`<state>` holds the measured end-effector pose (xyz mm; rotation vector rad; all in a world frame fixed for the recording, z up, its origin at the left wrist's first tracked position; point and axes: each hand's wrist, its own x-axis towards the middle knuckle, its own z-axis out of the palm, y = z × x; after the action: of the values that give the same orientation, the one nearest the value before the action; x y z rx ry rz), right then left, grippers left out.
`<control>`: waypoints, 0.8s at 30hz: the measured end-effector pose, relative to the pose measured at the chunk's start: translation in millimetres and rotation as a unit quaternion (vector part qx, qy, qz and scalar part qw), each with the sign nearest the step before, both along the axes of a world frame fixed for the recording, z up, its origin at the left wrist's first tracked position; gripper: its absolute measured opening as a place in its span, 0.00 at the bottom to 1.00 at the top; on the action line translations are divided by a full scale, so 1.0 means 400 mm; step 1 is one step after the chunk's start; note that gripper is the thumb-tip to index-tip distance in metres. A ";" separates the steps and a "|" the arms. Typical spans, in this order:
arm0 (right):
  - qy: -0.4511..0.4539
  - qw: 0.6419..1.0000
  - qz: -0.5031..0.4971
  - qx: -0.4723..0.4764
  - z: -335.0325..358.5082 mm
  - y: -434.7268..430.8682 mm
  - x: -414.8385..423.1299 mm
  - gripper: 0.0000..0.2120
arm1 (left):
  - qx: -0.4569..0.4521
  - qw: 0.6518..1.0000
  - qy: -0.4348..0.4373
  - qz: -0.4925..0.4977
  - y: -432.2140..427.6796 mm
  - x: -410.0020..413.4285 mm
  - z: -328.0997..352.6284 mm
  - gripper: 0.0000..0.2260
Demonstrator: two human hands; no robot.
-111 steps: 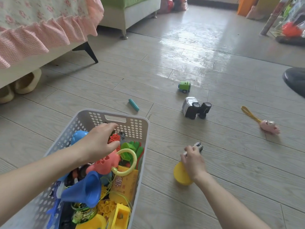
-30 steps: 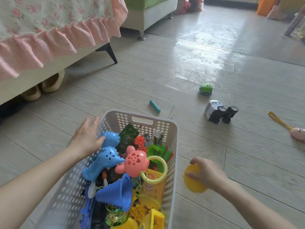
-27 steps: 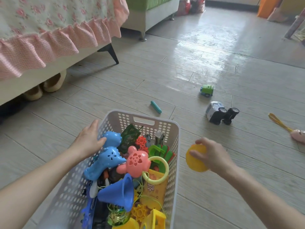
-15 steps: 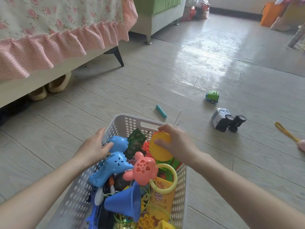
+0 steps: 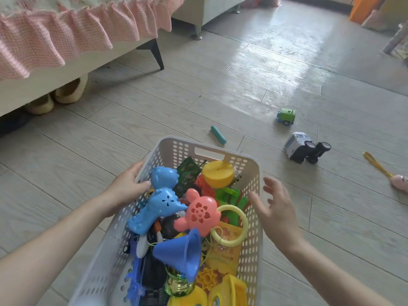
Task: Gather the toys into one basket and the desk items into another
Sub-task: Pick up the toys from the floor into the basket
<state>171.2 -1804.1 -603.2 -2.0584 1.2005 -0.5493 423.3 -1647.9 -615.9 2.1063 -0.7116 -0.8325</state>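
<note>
- Pale plank floor (image 5: 220, 96) carries a white perforated basket (image 5: 256, 164).
- Beyond it lie a teal stick (image 5: 218, 134), a green toy truck (image 5: 286, 116), and a white toy truck (image 5: 305, 147) tipped sideways.
- At the right edge, a pink toy (image 5: 400, 183), possibly a pig.
- Slippers (image 5: 68, 93) beneath the bed (image 5: 33, 85).

A white basket (image 5: 176, 151) with perforated walls sits on the floor (image 5: 88, 151), heaped with toys: a yellow cup (image 5: 217, 174) topmost at its far end, a blue dinosaur (image 5: 159, 202), a pink turtle rattle (image 5: 199, 212) and a blue funnel (image 5: 185, 255). Beyond it lie a teal stick (image 5: 218, 134), a green truck (image 5: 286, 116) and a white truck (image 5: 298, 144) — tipped on its side.
</note>
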 end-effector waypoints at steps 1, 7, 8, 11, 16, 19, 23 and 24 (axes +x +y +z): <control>0.003 0.999 0.001 0.051 -0.008 0.018 -0.016 0.26 | -0.001 1.000 0.012 -0.010 0.009 -0.002 0.004 0.27; 0.060 0.977 -0.024 0.203 -0.028 0.090 -0.035 0.08 | -0.026 0.999 0.021 0.002 0.057 -0.038 0.010 0.29; 0.073 0.977 -0.033 0.197 -0.024 0.085 -0.030 0.07 | -0.032 0.999 0.029 0.015 0.058 -0.042 0.005 0.29; 0.108 0.977 -0.028 0.180 0.025 0.076 0.009 0.08 | -0.044 0.995 0.072 0.043 0.079 -0.025 -0.002 0.29; 0.146 0.977 0.033 0.151 0.137 0.016 0.125 0.08 | -0.085 0.983 0.121 0.113 0.098 0.027 0.070 0.26; 0.141 0.976 0.068 0.151 0.198 -0.053 0.223 0.10 | -0.094 0.978 0.120 0.145 0.056 0.098 0.130 0.25; 0.131 0.980 0.085 0.126 0.199 -0.166 0.350 0.11 | -0.095 0.975 0.091 0.178 -0.020 0.188 0.145 0.26; 0.124 0.979 0.095 0.128 0.190 -0.193 0.379 0.09 | -0.094 0.975 0.078 0.187 -0.037 0.205 0.142 0.25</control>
<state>323.0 -1881.5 -527.2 -2.0292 1.1288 -0.0438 505.4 -1662.7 -559.2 1.8974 -0.2831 -0.6814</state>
